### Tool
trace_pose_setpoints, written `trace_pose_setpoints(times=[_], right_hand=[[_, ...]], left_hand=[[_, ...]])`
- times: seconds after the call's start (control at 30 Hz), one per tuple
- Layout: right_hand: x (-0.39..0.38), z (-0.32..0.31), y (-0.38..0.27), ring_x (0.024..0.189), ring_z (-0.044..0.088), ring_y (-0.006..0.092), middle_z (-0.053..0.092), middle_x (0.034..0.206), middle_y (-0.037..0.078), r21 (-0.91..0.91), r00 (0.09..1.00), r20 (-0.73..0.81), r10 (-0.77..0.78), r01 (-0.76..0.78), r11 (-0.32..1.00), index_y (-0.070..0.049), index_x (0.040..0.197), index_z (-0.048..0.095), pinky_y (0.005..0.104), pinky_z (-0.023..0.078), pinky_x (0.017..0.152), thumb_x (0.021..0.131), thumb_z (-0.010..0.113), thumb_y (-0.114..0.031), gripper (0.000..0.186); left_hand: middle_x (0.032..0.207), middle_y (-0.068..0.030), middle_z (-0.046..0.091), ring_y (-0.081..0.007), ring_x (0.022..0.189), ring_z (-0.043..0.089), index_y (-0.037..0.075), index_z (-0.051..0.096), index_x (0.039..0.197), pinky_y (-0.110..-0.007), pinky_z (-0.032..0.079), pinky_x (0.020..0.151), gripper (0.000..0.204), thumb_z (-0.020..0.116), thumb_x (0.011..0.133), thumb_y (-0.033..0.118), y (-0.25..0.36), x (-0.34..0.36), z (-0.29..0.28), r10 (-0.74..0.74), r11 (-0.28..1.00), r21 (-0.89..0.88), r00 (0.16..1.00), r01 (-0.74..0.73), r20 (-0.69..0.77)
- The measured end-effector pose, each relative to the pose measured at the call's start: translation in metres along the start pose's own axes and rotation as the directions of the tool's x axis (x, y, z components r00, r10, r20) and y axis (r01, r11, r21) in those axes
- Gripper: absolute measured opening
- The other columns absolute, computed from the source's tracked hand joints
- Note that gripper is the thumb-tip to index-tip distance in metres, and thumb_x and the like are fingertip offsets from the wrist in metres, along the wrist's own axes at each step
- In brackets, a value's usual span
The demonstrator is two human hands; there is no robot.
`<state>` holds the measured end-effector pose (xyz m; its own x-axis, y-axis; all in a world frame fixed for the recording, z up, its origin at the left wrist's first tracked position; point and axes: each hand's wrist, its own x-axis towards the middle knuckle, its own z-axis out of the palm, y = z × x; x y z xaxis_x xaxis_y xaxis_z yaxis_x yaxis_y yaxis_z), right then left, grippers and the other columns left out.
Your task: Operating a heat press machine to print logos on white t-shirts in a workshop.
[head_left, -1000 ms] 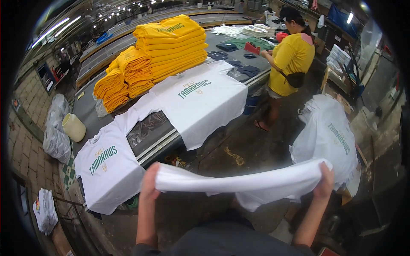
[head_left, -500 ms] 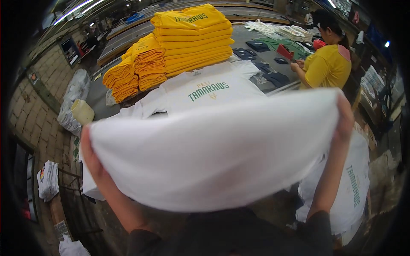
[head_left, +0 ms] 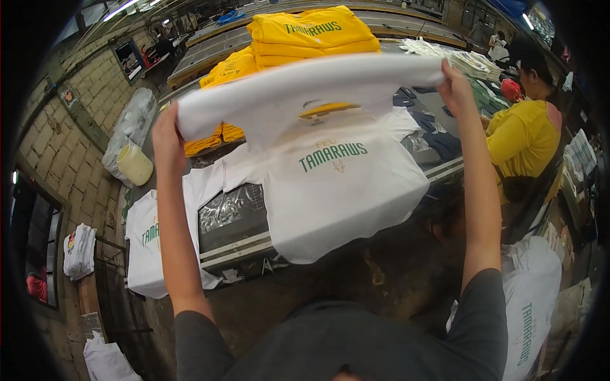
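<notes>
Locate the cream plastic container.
The cream plastic container is on the left of the head view, beside the translucent plastic bag and left of the person's left hand.

Block wall (head_left: 95, 108) at ten o'clock; dark window (head_left: 47, 247) between eight and nine. Tube lights (head_left: 121, 9) glow at ten-thirty and two, long tables (head_left: 208, 58) lie at eleven, dark floor (head_left: 352, 279) at five.

The left hand (head_left: 169, 138) and right hand (head_left: 457, 91) have swung the white cloth (head_left: 286, 89) upward.
</notes>
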<state>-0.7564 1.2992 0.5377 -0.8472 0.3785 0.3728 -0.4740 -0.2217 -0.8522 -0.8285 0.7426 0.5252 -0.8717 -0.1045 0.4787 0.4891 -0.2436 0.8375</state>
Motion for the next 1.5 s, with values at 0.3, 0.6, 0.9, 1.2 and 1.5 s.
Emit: trace_pose_setpoints(times=[0.3, 0.6, 0.9, 1.2, 1.5], right_hand=[[-0.039, -0.102, 0.136, 0.082, 0.059, 0.0116, 0.064, 0.099, 0.002, -0.414, 0.953, -0.226, 0.202, -0.281, 0.866, -0.001, 0.114, 0.06, 0.026, 0.046, 0.074, 0.094, 0.055, -0.031, 0.036], [-0.152, -0.196, 0.256, 0.065, 0.043, 0.0097, 0.051, 0.064, 0.005, -0.756, 0.921, -0.332, 0.202, -0.388, 0.527, 0.004, 0.076, 0.056, 0.0321, 0.038, 0.057, 0.089, 0.058, -0.028, 0.035], [-0.171, -0.193, 0.234, 0.059, 0.054, 0.0302, 0.055, 0.065, 0.022, -0.903, 0.919, -0.322, 0.227, -0.37, 0.218, 0.005, 0.076, 0.053, 0.0407, 0.041, 0.057, 0.086, 0.06, -0.028, 0.035], [-0.031, -0.215, 0.236, 0.057, 0.061, 0.0135, 0.063, 0.064, 0.007, -0.756, 0.903, -0.336, 0.267, -0.428, 0.496, -0.001, 0.073, 0.061, 0.0271, 0.044, 0.047, 0.09, 0.06, -0.028, 0.032], [0.127, -0.199, 0.374, 0.047, 0.055, 0.0151, 0.054, 0.065, 0.004, -0.159, 0.671, -0.542, 0.506, -0.673, 0.723, 0.0, 0.115, 0.049, 0.026, 0.04, 0.038, 0.08, 0.07, -0.022, 0.046]], left_hand=[[0.063, 0.0093, 0.041, -0.0024, 0.056, 0.033, 0.007, 0.059, 0.077, -0.022, 0.024, 0.048, 0.027, 0.055, 0.095, 0.028, -0.115, -0.141, 0.025, -0.463, 0.848, 0.222, 0.877, 0.48, -0.127], [0.056, 0.0059, 0.041, -0.003, 0.05, 0.038, 0.006, 0.052, 0.066, -0.023, 0.03, 0.045, 0.036, 0.056, 0.094, 0.027, -0.212, -0.274, 0.007, -0.796, 0.505, 0.317, 0.575, 0.803, -0.19], [0.061, -0.0017, 0.056, -0.0081, 0.056, 0.051, -0.002, 0.06, 0.074, -0.025, 0.042, 0.051, 0.034, 0.058, 0.092, 0.027, -0.212, -0.292, -0.017, -0.931, 0.223, 0.7, 0.361, 0.679, -0.054], [0.08, -0.012, 0.065, -0.0172, 0.064, 0.064, -0.001, 0.062, 0.095, -0.028, 0.053, 0.056, 0.035, 0.054, 0.091, 0.033, -0.273, -0.096, -0.038, -0.729, 0.396, 0.527, 0.606, 0.752, -0.318], [0.099, -0.019, 0.063, -0.0285, 0.09, 0.062, -0.009, 0.056, 0.11, -0.037, 0.051, 0.076, 0.054, 0.065, 0.082, 0.036, -0.421, 0.027, -0.017, -0.656, 0.497, 0.223, 0.531, 0.839, -0.536]])
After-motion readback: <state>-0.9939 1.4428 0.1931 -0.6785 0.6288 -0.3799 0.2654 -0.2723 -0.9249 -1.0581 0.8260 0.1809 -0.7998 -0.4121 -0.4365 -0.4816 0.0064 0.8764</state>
